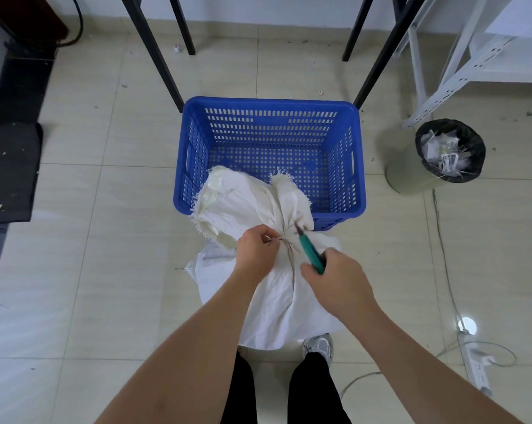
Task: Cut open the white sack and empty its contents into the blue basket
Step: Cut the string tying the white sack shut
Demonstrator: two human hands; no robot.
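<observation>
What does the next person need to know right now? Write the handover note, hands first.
Left hand: pinches the tie at the neck of the white sack.
Right hand: grips the green-handled cutter, tip at the tied neck.
Sack stands on the floor against the near side of the blue basket, its frayed top flopped over the rim.
Done: cutter placed at the tie.
Left: cut the sack open and tip its contents into the basket, which shows nothing inside.

Head-worn wide view, steeply downward, close over floor [105, 270]
</observation>
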